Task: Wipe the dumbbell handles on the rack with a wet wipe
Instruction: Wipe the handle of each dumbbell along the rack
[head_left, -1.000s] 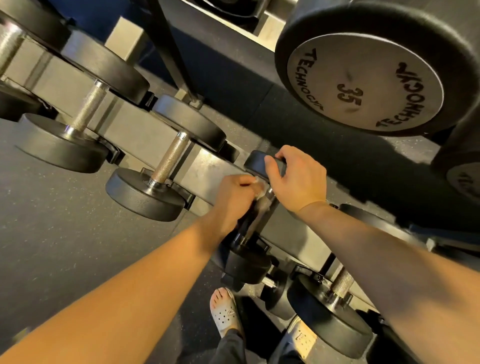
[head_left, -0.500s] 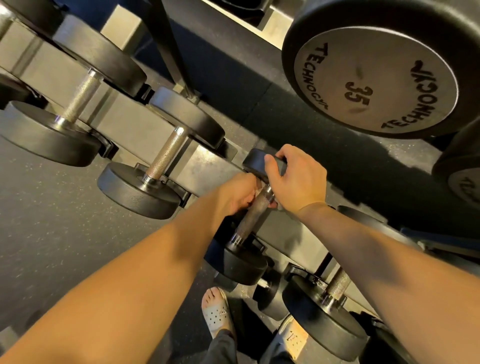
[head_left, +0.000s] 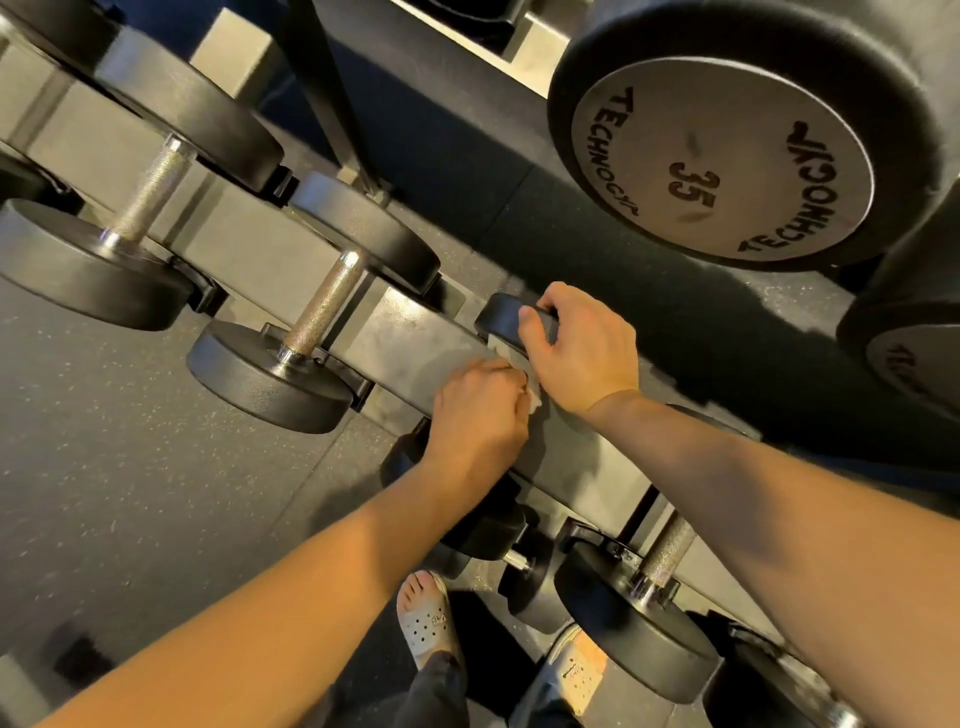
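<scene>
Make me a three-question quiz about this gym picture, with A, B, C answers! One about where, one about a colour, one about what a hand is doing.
1. Where is the right hand?
A) on the floor
B) on the dumbbell end
C) on a shoe

2. What colour is the wipe?
A) white
B) red
C) green

3. What is the left hand doing?
A) lying flat and open
B) pointing up
C) curled round the wipe

Answers:
1 B, its fingers wrap the black end.
2 A, white bits poke out between the hands.
3 C, its fingers are bent tight with wipe peeking out.
</scene>
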